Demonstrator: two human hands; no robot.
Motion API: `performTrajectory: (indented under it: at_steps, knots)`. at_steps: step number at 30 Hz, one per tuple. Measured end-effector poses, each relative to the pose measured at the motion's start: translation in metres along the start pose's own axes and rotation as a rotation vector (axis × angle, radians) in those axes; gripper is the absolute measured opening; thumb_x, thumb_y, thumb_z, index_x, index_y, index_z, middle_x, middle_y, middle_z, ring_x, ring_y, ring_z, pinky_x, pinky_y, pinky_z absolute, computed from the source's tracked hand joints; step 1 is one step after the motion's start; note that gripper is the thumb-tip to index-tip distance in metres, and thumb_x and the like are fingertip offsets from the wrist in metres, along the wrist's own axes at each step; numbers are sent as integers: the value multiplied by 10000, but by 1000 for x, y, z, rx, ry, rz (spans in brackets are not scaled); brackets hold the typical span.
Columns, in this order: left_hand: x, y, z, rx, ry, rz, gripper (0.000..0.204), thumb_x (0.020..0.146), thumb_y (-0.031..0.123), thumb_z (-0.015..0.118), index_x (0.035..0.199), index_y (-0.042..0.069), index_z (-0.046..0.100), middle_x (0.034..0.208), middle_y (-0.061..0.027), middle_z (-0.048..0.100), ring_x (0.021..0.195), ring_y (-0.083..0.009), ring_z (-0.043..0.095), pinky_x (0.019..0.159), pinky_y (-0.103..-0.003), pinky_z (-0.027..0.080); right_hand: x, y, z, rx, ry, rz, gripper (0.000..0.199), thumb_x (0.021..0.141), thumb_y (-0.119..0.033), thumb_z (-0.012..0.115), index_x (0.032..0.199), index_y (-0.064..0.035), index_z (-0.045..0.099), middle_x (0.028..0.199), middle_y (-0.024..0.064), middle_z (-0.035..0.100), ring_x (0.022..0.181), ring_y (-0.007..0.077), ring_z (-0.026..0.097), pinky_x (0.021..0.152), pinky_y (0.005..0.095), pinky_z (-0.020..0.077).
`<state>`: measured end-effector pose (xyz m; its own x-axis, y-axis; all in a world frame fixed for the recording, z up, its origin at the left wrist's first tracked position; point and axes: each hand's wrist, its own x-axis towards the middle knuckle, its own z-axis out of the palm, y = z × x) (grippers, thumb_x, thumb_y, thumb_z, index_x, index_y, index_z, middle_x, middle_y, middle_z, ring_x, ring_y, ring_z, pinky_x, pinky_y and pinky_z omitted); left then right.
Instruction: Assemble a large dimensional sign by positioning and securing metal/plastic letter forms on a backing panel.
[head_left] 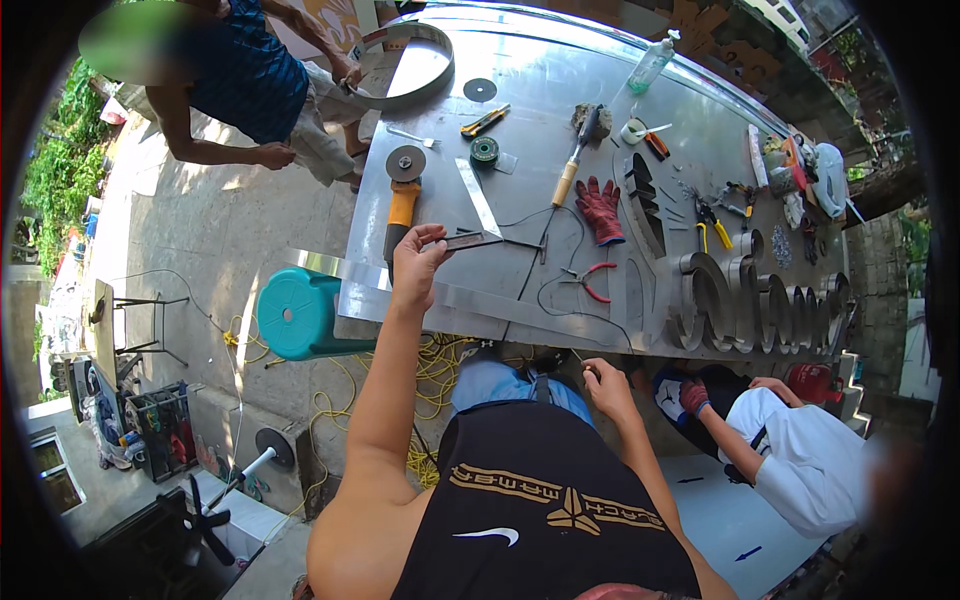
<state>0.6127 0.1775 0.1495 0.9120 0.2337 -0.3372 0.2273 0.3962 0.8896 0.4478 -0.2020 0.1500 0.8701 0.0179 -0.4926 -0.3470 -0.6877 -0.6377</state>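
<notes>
Over the near left of the metal table, my left hand (418, 262) is closed, its fingertips pinching the end of a dark flat bar (468, 241). A flat metal blade (478, 195) meets that bar at an angle, like a bevel square; whether the two are joined I cannot tell. Just behind my left hand lies a yellow angle grinder (402, 205), its lower body partly covered by the hand. My right hand (608, 388) is low at the table's front edge, fingers curled. Something thin sticks out past its fingertips, too small to name.
On the table (400, 290) are red-handled pliers (596, 282), a red glove (601, 210), a soldering iron (570, 170) and curved metal letters (750, 300). A teal stool (300, 312) stands left. One person (250, 90) holds a metal band; another (790, 450) sits right. Yellow cord (345, 400) lies underfoot.
</notes>
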Motion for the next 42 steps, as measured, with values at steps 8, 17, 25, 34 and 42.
performTrajectory:
  at_steps: [8,17,25,34,42]
  knots:
    - [-44,-8,35,-169,-112,3,274,896,-43,639,1155,40,605,1118,-59,609,948,-122,619,871,-285,538,3,-33,-1,16,-11,48,251,943,-192,618,1142,-53,683,863,167,702,819,277,697,761,357,519]
    - [-85,-72,64,-139,-419,-109,222,901,-43,639,1099,52,608,1028,-4,636,889,-70,591,836,-225,479,17,-22,2,524,199,-12,298,1010,-248,590,1187,-24,677,740,32,630,556,73,498,535,254,410]
    - [-103,-126,86,-89,-684,-281,219,890,-41,648,1084,56,619,999,19,636,849,-48,574,779,-208,468,2,-34,5,974,219,130,225,991,-205,655,1145,-42,647,712,-48,508,507,36,413,436,195,286]
    - [-88,-126,87,149,-842,-294,262,895,25,694,1140,33,602,1052,-6,635,830,-54,602,745,-223,500,-11,-16,14,995,301,180,158,969,-132,677,1106,-55,657,715,-58,513,511,27,413,428,196,285]
    - [-50,-165,48,756,-690,-27,240,887,150,688,1069,2,642,969,-136,701,791,-224,695,733,-344,554,-14,2,13,824,357,190,199,947,-118,705,1126,-36,674,699,-62,519,510,26,405,453,200,306]
